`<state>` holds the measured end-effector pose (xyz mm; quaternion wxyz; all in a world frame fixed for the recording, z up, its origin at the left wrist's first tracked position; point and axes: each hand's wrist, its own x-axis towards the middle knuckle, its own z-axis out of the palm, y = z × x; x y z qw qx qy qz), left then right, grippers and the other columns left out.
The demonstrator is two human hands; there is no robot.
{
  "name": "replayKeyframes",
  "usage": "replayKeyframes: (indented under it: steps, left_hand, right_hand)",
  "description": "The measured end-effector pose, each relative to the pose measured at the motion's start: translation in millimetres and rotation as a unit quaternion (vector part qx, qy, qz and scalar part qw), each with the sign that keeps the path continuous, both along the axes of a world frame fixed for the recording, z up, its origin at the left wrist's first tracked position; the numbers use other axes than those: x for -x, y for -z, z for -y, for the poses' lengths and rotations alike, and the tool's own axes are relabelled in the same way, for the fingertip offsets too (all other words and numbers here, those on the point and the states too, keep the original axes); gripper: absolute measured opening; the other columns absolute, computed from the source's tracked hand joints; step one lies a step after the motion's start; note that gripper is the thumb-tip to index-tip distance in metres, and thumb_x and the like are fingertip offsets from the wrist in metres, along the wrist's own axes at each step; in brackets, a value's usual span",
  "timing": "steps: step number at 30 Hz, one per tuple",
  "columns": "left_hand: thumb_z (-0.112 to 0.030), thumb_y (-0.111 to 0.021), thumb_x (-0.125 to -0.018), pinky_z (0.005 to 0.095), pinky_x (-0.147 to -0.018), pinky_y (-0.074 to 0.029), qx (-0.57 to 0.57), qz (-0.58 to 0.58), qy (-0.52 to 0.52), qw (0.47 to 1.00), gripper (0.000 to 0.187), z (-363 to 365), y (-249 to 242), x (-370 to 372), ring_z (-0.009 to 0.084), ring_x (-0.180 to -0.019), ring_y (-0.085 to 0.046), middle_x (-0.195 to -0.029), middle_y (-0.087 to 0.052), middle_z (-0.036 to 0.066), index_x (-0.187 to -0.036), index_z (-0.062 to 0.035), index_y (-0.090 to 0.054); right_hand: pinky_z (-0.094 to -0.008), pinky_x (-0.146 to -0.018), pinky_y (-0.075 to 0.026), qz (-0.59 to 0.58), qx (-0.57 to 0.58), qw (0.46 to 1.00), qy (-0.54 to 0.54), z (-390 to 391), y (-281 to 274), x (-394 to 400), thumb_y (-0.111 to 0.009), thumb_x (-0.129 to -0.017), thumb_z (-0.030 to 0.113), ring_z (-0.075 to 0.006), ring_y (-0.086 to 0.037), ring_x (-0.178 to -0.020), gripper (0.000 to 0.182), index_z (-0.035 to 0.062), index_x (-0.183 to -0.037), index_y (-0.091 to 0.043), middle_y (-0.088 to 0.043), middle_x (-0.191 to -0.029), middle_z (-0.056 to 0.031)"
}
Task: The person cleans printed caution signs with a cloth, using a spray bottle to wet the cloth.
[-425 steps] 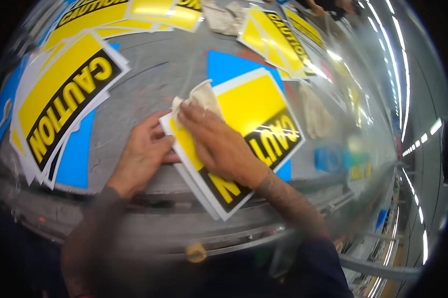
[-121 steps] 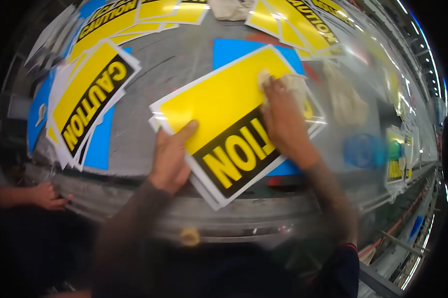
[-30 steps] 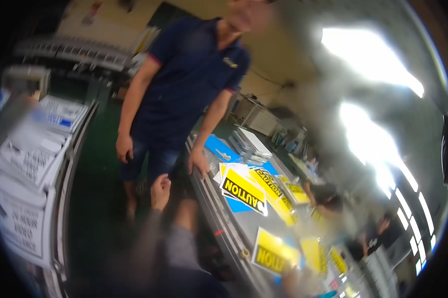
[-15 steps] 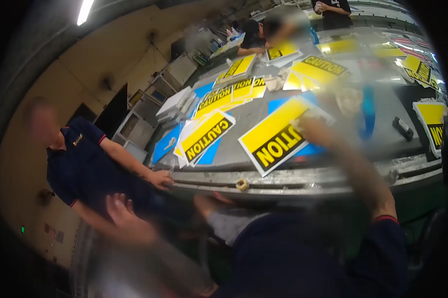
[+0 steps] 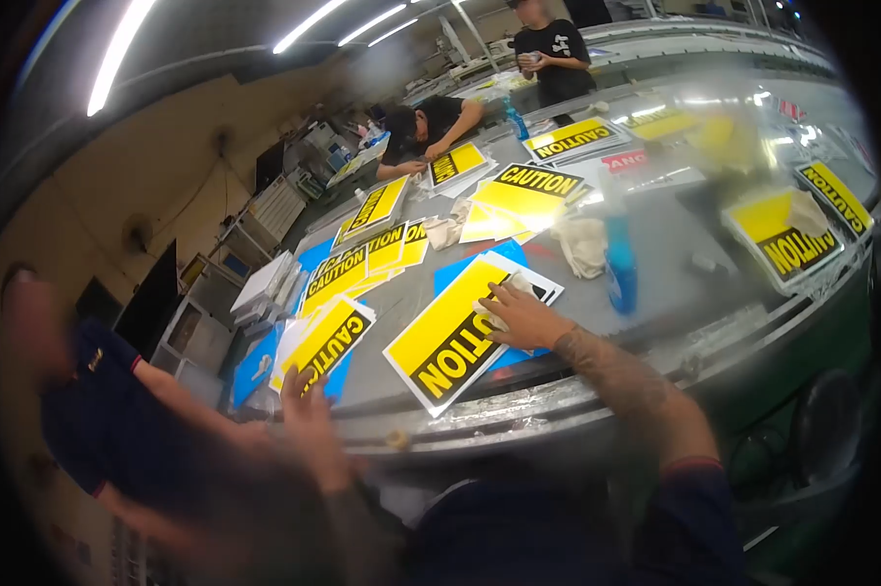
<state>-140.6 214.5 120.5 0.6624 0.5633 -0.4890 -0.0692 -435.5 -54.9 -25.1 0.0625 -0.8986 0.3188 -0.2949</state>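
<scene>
A yellow and black CAUTION sign (image 5: 436,327) lies on the table, partly over a blue sheet (image 5: 448,280). My right hand (image 5: 526,320) rests on its right part, covering some letters. A pale cloth (image 5: 524,284) shows under and between the fingers of that hand. My left hand (image 5: 314,435) is raised at the table's near edge, slightly blurred, fingers apart and nothing seen in it. It is nearest to another small pile of CAUTION signs (image 5: 325,342), and its fingertips overlap them in view.
A blue spray bottle (image 5: 620,269) and a crumpled cloth (image 5: 582,244) stand and lie beyond my right hand. More signs (image 5: 528,200) lie in piles across the table. A person in a dark shirt (image 5: 94,410) is close on my left. Two people (image 5: 558,63) are across the table.
The view has swung to the right. My left hand has come up from low over the floor to the table edge. My right hand stays on the sign, now seen more sharply.
</scene>
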Motion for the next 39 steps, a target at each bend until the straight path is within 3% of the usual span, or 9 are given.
replayKeyframes:
  steps: [3,9,15,19,22,27,30,35,39]
  left_hand:
    - [-0.02,-0.065,-0.109,0.0342,-0.096,-0.056,0.017,0.03,0.053,0.998,0.059,4,-18,20,0.0231,-0.128,-0.064,-0.149,-0.059,0.013,-0.162,-0.0054,-0.043]
    - [-0.009,-0.07,-0.104,0.0366,-0.112,-0.048,0.067,0.043,0.107,0.991,0.07,5,-48,28,0.0264,-0.138,-0.057,-0.16,-0.048,0.015,-0.165,-0.0051,-0.037]
    - [-0.016,-0.067,-0.108,0.0383,-0.121,-0.041,0.09,0.075,-0.015,0.993,0.068,-37,-21,-76,0.0276,-0.152,-0.046,-0.167,-0.042,0.014,-0.167,-0.0047,-0.034]
    - [-0.03,-0.07,-0.107,0.0416,-0.123,-0.039,0.236,0.132,-0.085,0.959,0.074,-89,-106,-9,0.0284,-0.156,-0.041,-0.167,-0.044,0.015,-0.165,0.0001,-0.035]
    - [-0.042,-0.079,-0.097,0.0492,-0.123,-0.036,0.253,0.158,-0.1,0.949,0.089,-99,-123,-11,0.0314,-0.158,-0.036,-0.168,-0.041,0.016,-0.164,-0.0013,-0.036]
    - [-0.059,-0.097,-0.068,0.0716,-0.127,-0.016,0.134,0.129,-0.013,0.982,0.144,-110,-113,-56,0.0341,-0.168,-0.005,-0.182,-0.005,0.01,-0.175,-0.0141,-0.011]
    - [-0.053,-0.103,-0.058,0.0746,-0.126,-0.016,0.108,0.094,-0.016,0.99,0.156,-122,-118,-70,0.0351,-0.168,-0.003,-0.182,-0.003,0.01,-0.175,-0.0163,-0.007]
    - [-0.062,-0.1,-0.042,0.0818,-0.119,-0.024,0.054,0.101,-0.031,0.993,0.167,-151,-121,-116,0.0377,-0.168,0.001,-0.183,0.004,0.002,-0.175,-0.0219,-0.008]
    - [-0.049,-0.104,-0.037,0.0807,-0.119,-0.028,-0.006,0.135,0.028,0.99,0.17,-154,-132,-139,0.037,-0.168,-0.001,-0.183,0.005,0.005,-0.176,-0.0236,-0.008]
  right_hand:
    - [-0.0702,-0.12,-0.032,-0.037,-0.006,0.998,0.042,-17,-3,-1,-0.068,-0.098,0.055,-0.0541,-0.037,-0.153,0.073,0.0242,-0.161,-0.049,-0.038,-0.168,-0.0279]
    - [-0.0714,-0.12,-0.029,-0.048,0.018,0.996,0.074,-10,-4,5,-0.058,-0.102,0.062,-0.05,-0.036,-0.154,0.074,0.0187,-0.161,-0.048,-0.039,-0.168,-0.0253]
    - [-0.07,-0.117,-0.034,-0.02,0.008,0.998,0.055,-13,-16,4,-0.062,-0.104,0.054,-0.0454,-0.035,-0.156,0.069,0.0115,-0.158,-0.052,-0.039,-0.169,-0.0229]
    - [-0.0725,-0.119,-0.03,0.002,0.004,0.999,0.053,-8,-13,-4,-0.064,-0.102,0.056,-0.046,-0.029,-0.159,0.075,0.0113,-0.161,-0.048,-0.031,-0.174,-0.0229]
    - [-0.0729,-0.12,-0.029,-0.008,0.024,0.998,0.05,-24,-30,-5,-0.068,-0.098,0.061,-0.0467,-0.024,-0.162,0.088,0.0133,-0.166,-0.04,-0.024,-0.177,-0.0218]
    - [-0.0646,-0.13,-0.02,0.083,-0.037,0.996,0.0,-33,-53,-4,-0.095,-0.068,0.062,-0.0493,-0.011,-0.164,0.147,0.0095,-0.174,-0.008,-0.008,-0.178,-0.028]
    - [-0.0599,-0.132,-0.018,0.145,-0.038,0.988,-0.038,-33,-71,4,-0.097,-0.069,0.055,-0.0501,-0.011,-0.164,0.147,0.007,-0.174,-0.005,-0.006,-0.178,-0.0296]
    - [-0.0523,-0.113,-0.054,0.236,-0.113,0.96,-0.094,-28,-146,23,-0.098,-0.063,0.029,-0.0439,-0.022,-0.163,0.153,0.0229,-0.175,0.006,-0.004,-0.183,-0.0126]
    - [-0.0583,-0.126,-0.038,0.199,-0.024,0.973,-0.115,-28,-236,24,-0.092,-0.056,0.019,-0.0398,-0.021,-0.165,0.152,0.0293,-0.175,0.003,-0.007,-0.183,-0.0127]
